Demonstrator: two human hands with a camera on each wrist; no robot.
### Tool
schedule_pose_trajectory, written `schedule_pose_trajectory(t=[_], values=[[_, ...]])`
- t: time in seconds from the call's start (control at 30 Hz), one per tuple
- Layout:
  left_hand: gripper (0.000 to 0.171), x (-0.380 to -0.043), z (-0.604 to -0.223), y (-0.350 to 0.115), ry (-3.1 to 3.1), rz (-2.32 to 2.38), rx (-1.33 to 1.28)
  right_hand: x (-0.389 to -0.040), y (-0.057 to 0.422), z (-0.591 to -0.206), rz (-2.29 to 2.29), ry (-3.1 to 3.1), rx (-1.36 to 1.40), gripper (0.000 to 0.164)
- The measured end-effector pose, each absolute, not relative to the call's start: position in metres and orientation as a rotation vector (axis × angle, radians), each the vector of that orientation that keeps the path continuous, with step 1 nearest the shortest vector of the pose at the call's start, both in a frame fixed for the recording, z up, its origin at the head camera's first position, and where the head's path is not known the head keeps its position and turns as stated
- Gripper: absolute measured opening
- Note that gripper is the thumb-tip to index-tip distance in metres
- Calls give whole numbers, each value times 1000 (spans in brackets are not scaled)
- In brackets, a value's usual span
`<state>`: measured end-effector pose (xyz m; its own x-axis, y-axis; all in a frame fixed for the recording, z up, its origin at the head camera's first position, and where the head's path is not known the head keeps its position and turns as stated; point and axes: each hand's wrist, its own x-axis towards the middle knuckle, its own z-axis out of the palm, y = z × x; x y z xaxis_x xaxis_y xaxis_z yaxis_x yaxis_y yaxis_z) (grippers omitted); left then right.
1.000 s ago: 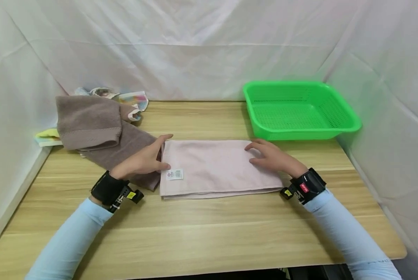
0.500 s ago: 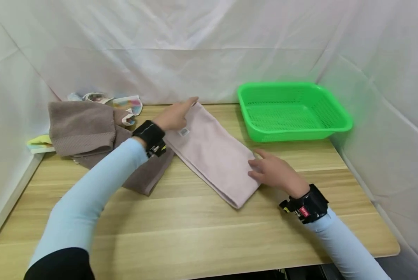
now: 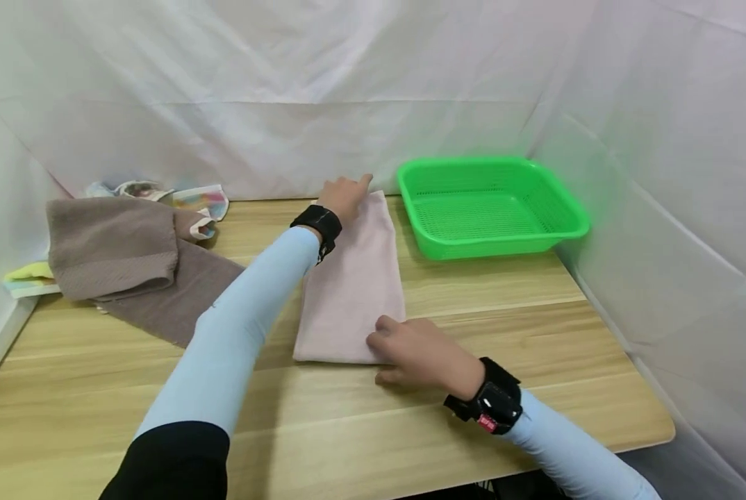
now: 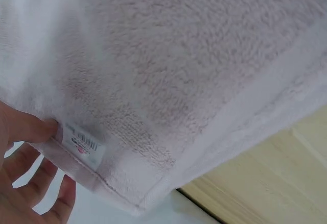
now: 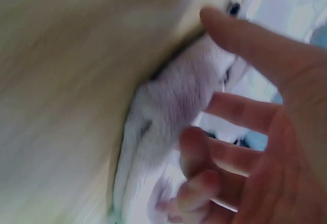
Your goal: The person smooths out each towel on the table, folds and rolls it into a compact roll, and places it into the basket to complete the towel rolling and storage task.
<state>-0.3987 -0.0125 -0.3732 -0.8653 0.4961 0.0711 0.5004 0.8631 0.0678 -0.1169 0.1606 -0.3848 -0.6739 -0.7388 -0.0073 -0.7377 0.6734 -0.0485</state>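
A folded pale pink towel (image 3: 355, 298) lies lengthwise away from me on the wooden table. At its far end my left hand (image 3: 343, 199) pinches the edge; the left wrist view has the thumb beside a white label (image 4: 84, 145) and the fingers behind the hem. My right hand (image 3: 419, 353) is at the near right corner, fingers loosely bent, fingertips overlapping the towel. Seen from the right wrist, thumb and fingers stand apart around the folded end (image 5: 168, 106), not closed on it. The head view hides the label behind the left hand.
A green perforated basket (image 3: 494, 246) stands at the back right, close to the towel's far end. To the left lies a brown towel (image 3: 113, 239), with multicoloured cloths (image 3: 201, 200) behind it. White sheeting (image 3: 273, 139) walls in the table (image 3: 329, 423).
The pink towel has turned from lying sideways to pointing away from me. My left hand carried its labelled end to the back; my right hand shifted left and nearer with the other end.
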Motion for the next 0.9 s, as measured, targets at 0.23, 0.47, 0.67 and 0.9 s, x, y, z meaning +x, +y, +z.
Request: schedule_pose_trajectory(t=[0.23,0.47,0.67,0.9], values=[[46,-408,-400,-14,-3002,8,-695,-122,141,-394,67,2998,-1503,20],[33,-417,-411,-24,-3004,-44,-570,-134,137,-399,140,3038,-1555,15],[23,-419,-415,-32,-3113,-36,-471,-136,135,-404,149,3027,-1554,10],[30,-423,-400,-36,-2983,-12,-616,-144,140,-402,58,2995,-1446,6]])
